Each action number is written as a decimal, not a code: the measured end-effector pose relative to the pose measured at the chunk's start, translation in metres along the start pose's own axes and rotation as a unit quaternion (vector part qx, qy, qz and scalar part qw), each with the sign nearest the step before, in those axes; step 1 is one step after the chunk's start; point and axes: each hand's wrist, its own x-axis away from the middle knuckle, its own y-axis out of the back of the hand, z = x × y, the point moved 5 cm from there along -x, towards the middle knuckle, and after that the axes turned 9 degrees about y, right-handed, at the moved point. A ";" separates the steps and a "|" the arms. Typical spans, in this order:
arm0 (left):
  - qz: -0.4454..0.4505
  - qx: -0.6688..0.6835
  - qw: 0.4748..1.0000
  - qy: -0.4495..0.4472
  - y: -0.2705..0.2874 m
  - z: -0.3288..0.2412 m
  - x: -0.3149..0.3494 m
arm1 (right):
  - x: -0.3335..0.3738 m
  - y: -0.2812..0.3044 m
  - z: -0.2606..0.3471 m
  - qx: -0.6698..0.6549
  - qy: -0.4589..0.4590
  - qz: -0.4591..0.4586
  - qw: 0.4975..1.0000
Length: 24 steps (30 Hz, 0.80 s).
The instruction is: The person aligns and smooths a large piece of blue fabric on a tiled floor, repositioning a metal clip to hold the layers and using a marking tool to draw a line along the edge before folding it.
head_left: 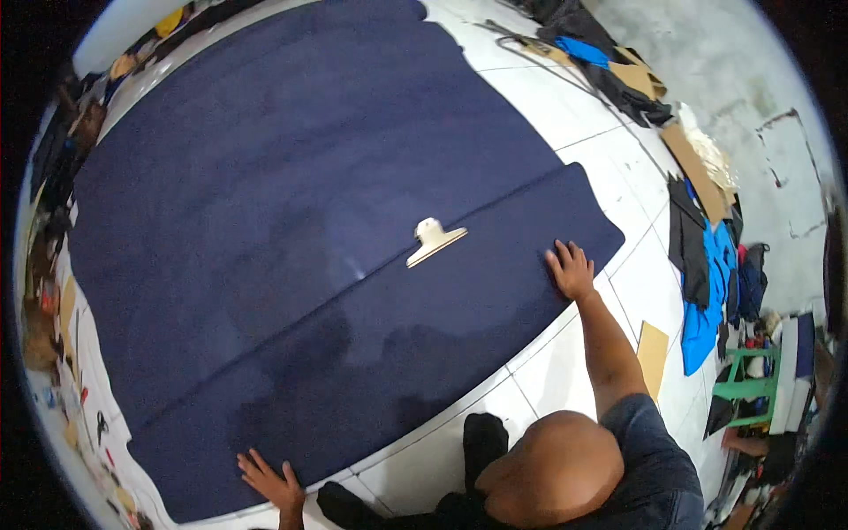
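What appears to be a bare knee fills the foreground at five o'clock as a person crouches on a white tiled floor beside a broad sheet of navy cloth that stretches from the near edge up past twelve o'clock. At seven o'clock, the left hand rests palm down on the cloth's near border, fingers spread and gripping nothing. A long ridge or layered edge crosses the cloth from eight o'clock toward two; at the center, a pale metal clip lies on that line, though whether it bites the fabric cannot be told. At three o'clock, the right hand lies on the same border, fingers extended, slightly parted and closed on nothing. Beyond it, at four o'clock, are a tan cardboard strip and bright blue fabric. The step in hand looks to be flattening and squaring the near panel; the next move would seem to call for light, even outward pressure, leaving the ridge undisturbed.
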 end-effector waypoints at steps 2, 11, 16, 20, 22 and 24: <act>-0.012 0.002 1.000 -0.005 0.000 -0.001 0.001 | -0.039 0.020 0.011 0.027 -0.011 -0.050 0.998; -0.013 -0.019 1.000 0.012 -0.002 0.000 -0.002 | -0.092 -0.007 0.242 -0.106 0.283 -0.026 0.953; -0.026 0.069 0.996 -0.052 0.004 0.003 0.000 | -0.096 -0.002 0.269 -0.125 0.246 0.108 0.955; -0.033 0.078 0.996 -0.026 0.008 0.011 0.002 | -0.099 -0.009 0.287 -0.110 0.250 0.079 0.959; -0.012 0.069 0.997 0.004 0.009 0.015 0.001 | -0.105 -0.013 0.286 -0.128 0.309 -0.001 0.942; -0.028 0.076 0.997 0.020 0.015 0.016 0.001 | -0.115 -0.010 0.257 -0.301 0.257 -0.106 0.912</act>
